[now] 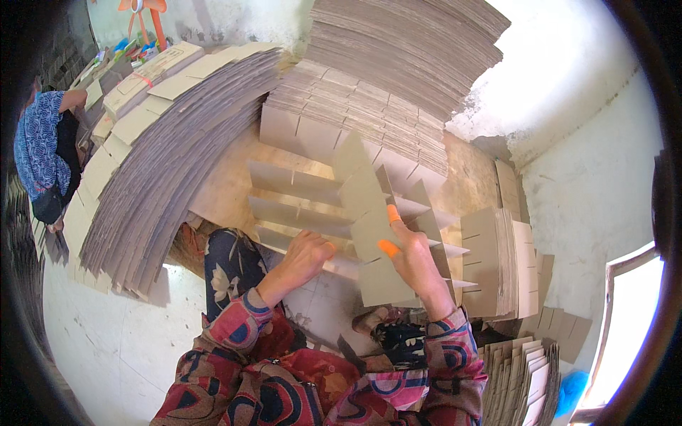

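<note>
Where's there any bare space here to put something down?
The widest bare patch is the pale floor at lower left, between the long curved cardboard stack and the left sleeve. A smaller one is the wooden surface between that stack and the cardboard grid. It's crowded right of the right hand, where slotted cardboard stacks stand.

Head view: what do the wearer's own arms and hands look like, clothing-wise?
The left sleeve and right sleeve are long, patterned in tan, red and dark blue with rounded shapes. The right hand has orange covers on two fingers; the left hand shows one orange cover.
</note>
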Available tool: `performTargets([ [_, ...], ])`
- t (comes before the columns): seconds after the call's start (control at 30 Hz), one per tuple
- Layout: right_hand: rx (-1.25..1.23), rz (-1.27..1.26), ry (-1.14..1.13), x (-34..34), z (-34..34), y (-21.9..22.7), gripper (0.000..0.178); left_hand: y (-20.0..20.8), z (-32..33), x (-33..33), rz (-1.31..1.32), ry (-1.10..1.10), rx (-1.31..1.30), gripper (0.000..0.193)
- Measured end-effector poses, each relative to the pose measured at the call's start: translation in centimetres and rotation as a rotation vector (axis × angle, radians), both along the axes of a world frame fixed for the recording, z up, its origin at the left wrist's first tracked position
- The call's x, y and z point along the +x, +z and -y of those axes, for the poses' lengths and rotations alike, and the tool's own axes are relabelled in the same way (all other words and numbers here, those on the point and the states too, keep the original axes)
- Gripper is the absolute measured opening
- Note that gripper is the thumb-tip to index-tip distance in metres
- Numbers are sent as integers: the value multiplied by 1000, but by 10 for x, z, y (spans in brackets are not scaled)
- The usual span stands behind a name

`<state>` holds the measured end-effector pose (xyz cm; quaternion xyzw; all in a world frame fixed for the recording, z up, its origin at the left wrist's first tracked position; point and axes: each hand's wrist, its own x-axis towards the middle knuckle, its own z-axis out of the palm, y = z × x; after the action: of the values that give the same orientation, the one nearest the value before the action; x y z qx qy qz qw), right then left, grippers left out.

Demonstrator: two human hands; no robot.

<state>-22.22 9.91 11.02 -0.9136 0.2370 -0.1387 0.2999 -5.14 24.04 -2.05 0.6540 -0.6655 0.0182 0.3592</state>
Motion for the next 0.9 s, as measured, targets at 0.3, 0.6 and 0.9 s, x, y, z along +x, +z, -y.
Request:
performTargets([
  [0.3,-79,-126,92,14,5,-55,63,-1,5,-1,-22,16,3,12],
  [0.6,-107,-403,218,25,2,-18,65,12,2,-3,-60,20,34,14],
  [0.9,-31,-84,132,9,2,-55,60,11,6,-5,-18,20,79,22],
])
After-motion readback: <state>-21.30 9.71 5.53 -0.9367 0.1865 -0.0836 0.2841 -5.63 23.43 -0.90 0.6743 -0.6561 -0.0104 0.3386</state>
